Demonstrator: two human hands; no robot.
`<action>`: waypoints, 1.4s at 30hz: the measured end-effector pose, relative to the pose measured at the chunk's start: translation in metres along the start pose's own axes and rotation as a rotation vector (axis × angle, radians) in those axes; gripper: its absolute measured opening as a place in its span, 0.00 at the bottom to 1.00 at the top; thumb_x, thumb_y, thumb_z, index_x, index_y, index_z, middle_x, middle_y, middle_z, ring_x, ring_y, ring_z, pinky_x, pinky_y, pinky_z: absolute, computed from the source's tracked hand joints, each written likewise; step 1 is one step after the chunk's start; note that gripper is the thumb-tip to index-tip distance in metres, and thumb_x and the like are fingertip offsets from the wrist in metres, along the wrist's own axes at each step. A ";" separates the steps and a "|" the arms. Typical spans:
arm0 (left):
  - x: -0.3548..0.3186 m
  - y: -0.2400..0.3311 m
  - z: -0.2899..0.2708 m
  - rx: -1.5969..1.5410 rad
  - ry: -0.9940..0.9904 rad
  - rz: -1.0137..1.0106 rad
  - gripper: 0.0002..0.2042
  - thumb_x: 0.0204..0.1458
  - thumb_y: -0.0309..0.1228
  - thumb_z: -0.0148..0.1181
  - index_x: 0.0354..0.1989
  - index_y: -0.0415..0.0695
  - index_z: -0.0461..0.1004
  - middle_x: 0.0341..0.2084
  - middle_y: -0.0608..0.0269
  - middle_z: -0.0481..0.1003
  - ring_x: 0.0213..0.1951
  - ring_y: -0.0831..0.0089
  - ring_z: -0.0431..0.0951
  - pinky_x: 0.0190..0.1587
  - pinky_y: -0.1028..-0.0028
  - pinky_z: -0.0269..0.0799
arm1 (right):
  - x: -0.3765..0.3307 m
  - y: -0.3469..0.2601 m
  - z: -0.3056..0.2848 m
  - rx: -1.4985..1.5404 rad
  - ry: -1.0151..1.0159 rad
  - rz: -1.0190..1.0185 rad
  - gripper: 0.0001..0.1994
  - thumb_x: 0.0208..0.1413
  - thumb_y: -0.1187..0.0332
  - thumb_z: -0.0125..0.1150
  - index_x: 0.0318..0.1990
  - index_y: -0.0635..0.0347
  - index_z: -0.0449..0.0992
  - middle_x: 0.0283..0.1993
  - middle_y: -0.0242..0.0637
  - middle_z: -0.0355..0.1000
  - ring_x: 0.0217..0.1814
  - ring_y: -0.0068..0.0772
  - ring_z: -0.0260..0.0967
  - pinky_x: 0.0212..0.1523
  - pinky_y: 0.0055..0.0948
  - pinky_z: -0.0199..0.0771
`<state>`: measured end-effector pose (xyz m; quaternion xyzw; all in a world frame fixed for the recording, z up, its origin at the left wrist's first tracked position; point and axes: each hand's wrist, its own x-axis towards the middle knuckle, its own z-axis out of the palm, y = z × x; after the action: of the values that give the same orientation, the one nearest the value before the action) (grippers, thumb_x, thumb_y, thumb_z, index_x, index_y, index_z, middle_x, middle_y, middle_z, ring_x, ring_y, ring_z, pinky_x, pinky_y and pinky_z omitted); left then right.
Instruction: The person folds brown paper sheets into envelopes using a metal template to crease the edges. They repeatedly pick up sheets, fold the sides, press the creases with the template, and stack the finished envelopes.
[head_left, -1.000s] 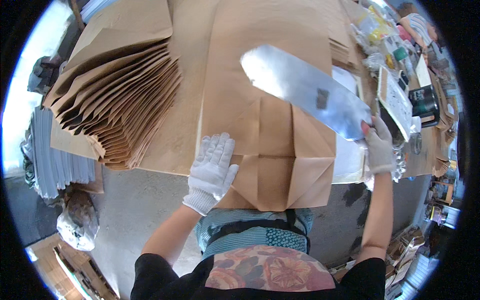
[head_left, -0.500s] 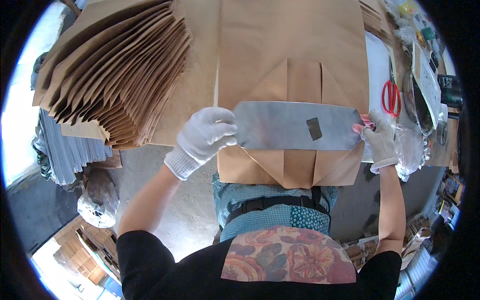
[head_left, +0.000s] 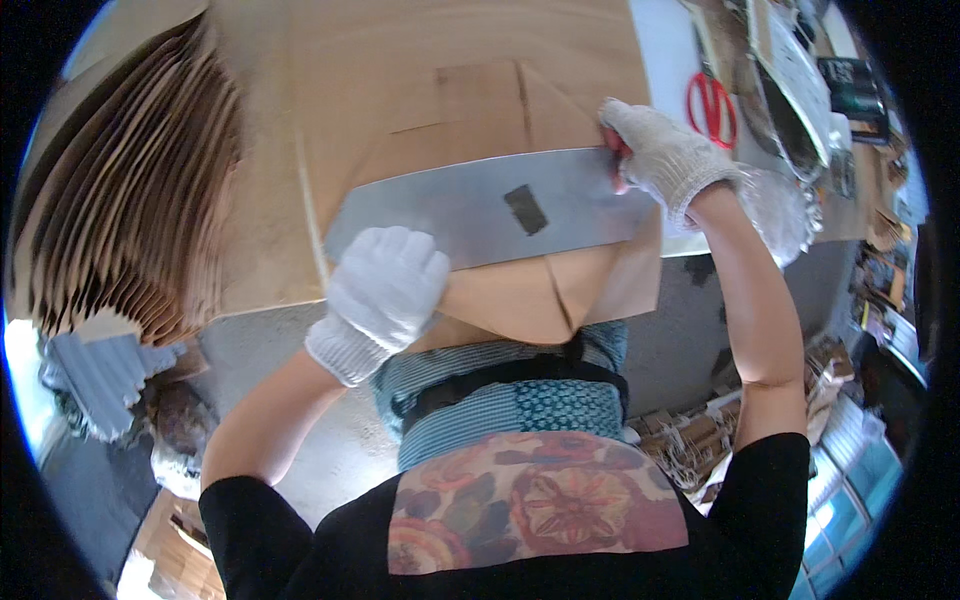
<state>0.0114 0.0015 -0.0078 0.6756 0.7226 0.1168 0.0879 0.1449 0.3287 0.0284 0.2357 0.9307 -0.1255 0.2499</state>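
Observation:
A flat grey metal plate (head_left: 480,205) with a dark patch lies across the folded end of a brown paper bag (head_left: 505,300). My left hand (head_left: 388,285), in a white knit glove, is closed at the plate's near left corner, over the bag's near edge; its fingertips are hidden. At the plate's right end, my right hand (head_left: 665,155) grips with bare fingertips poking out of its glove. Creased flaps of the bag show beyond the plate and on its near side, where the paper bulges up.
A fanned stack of brown paper sheets or bags (head_left: 120,190) stands at the left of the table. Red-handled scissors (head_left: 712,110) lie at the right, near a clear plastic bag (head_left: 785,215) and a black container (head_left: 853,95). Scrap cardboard (head_left: 690,440) sits on the floor at right.
My left hand has come nearer and curled in at the plate's near corner. My right hand has reached farther away, and the plate now slants. The whole view has shifted and turned.

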 end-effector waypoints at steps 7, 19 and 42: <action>0.002 -0.005 0.007 -0.311 0.208 -0.097 0.13 0.33 0.24 0.69 0.31 0.49 0.78 0.29 0.66 0.76 0.37 0.59 0.77 0.43 0.60 0.69 | -0.066 0.021 0.025 0.114 0.249 -0.324 0.26 0.46 0.67 0.83 0.52 0.56 0.76 0.57 0.43 0.78 0.64 0.51 0.76 0.64 0.42 0.77; 0.031 0.006 -0.014 0.006 0.213 -0.561 0.36 0.33 0.35 0.83 0.57 0.45 0.78 0.51 0.49 0.75 0.51 0.54 0.76 0.59 0.60 0.72 | -0.038 0.003 0.031 0.057 0.274 -0.280 0.30 0.37 0.57 0.87 0.50 0.52 0.80 0.60 0.41 0.77 0.68 0.49 0.72 0.68 0.41 0.73; 0.051 0.006 -0.007 -0.473 0.140 -0.411 0.17 0.39 0.22 0.68 0.41 0.50 0.89 0.43 0.58 0.78 0.52 0.56 0.75 0.57 0.61 0.73 | -0.050 0.009 0.077 -0.036 0.585 -0.321 0.28 0.55 0.59 0.74 0.66 0.44 0.81 0.74 0.36 0.73 0.81 0.47 0.63 0.83 0.54 0.52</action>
<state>0.0117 0.0524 0.0022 0.4668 0.8009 0.3075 0.2145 0.2192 0.2907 -0.0111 0.1077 0.9903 -0.0739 -0.0465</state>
